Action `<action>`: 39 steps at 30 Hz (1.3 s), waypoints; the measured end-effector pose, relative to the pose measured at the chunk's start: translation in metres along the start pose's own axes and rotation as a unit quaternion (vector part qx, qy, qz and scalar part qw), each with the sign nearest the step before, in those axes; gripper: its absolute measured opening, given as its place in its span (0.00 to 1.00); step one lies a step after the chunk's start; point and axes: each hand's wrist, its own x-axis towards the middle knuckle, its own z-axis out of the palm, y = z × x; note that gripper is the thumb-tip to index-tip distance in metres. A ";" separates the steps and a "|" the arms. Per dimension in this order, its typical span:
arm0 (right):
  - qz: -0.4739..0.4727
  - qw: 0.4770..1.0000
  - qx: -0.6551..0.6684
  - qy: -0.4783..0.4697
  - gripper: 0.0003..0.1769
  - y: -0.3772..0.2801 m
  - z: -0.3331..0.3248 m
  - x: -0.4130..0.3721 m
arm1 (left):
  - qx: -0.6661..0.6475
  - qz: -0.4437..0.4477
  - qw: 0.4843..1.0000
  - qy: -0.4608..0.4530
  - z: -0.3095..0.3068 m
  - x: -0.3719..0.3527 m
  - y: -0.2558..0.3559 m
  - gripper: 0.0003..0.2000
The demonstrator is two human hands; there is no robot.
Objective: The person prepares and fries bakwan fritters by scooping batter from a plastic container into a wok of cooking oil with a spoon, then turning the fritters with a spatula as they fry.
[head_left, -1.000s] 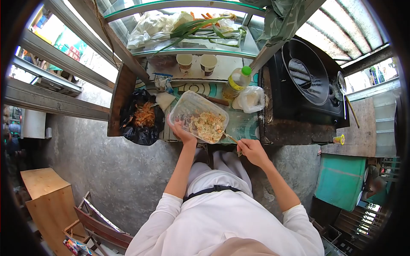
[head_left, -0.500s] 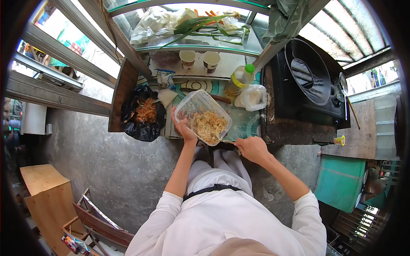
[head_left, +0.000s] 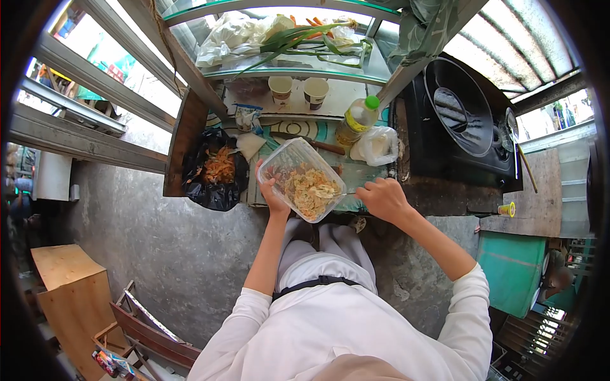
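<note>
My left hand point(head_left: 272, 193) grips the near left edge of a clear plastic container point(head_left: 293, 166) that holds a shredded pale and orange food mix. The container is tilted and lifted slightly over the patterned counter point(head_left: 362, 178). My right hand point(head_left: 382, 197) rests on the counter's front edge just right of the container, fingers curled downward. No utensil shows in it, and what its fingers cover is hidden.
A black bag of orange peelings point(head_left: 215, 171) lies left of the container. Behind are an oil bottle point(head_left: 356, 117), a white plastic bag point(head_left: 376, 145), a knife point(head_left: 316, 145) and two paper cups point(head_left: 280, 87). A black wok point(head_left: 454, 105) sits at right; a glass shelf point(head_left: 298, 71) carries greens.
My right hand held a thin wooden stick at the container's edge, then moved up and right onto the counter; the stick no longer shows. The container has shifted slightly toward me.
</note>
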 end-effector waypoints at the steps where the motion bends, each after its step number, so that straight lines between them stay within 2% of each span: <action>1: 0.015 1.000 0.022 -0.002 0.09 -0.006 -0.004 0.002 | 0.000 0.004 1.000 0.005 0.002 -0.002 0.001 0.33; 5: 0.143 0.977 0.157 -0.030 0.14 -0.033 0.005 0.008 | 0.001 0.034 0.999 -0.005 -0.001 0.001 -0.005 0.33; 8: 0.279 0.866 0.410 -0.062 0.16 -0.050 0.046 0.003 | 0.009 0.056 0.998 -0.013 0.002 0.001 -0.004 0.33; 11: 0.324 0.861 0.383 -0.079 0.17 -0.052 0.063 -0.018 | 0.002 0.052 0.999 0.006 0.007 0.001 0.001 0.33; 13: 0.320 0.859 0.389 -0.089 0.17 -0.044 0.047 -0.020 | 0.003 0.045 0.999 0.023 -0.004 0.003 -0.007 0.33; 18: 0.314 0.869 0.376 -0.070 0.14 -0.044 -0.002 -0.008 | 0.005 0.036 0.998 -0.043 0.006 0.000 -0.003 0.33; 21: 0.226 0.932 0.276 -0.067 0.11 -0.063 0.013 -0.011 | -0.018 0.009 0.998 -0.054 0.004 0.005 -0.007 0.34; 24: 0.200 0.961 0.162 -0.104 0.07 -0.064 0.030 -0.012 | 0.009 0.020 0.998 -0.060 0.001 0.007 -0.011 0.35; 25: 0.198 0.962 0.160 -0.102 0.07 -0.063 0.027 -0.010 | 0.025 0.032 0.997 -0.062 -0.001 0.008 -0.013 0.35; 28: 0.199 0.963 0.154 -0.100 0.08 -0.062 0.007 -0.003 | -0.030 -0.010 0.998 -0.053 0.001 0.008 -0.011 0.36; 34: 0.193 0.960 0.160 -0.125 0.10 -0.070 0.023 -0.009 | 0.000 0.027 0.998 -0.051 0.000 0.010 -0.005 0.36; 37: 0.218 0.955 0.192 -0.059 0.10 -0.075 0.008 0.009 | -0.003 0.026 0.999 -0.040 0.005 0.003 -0.006 0.36; 39: 0.244 0.945 0.216 -0.030 0.11 -0.079 0.006 0.027 | 0.001 0.032 0.996 -0.081 0.019 -0.005 -0.004 0.35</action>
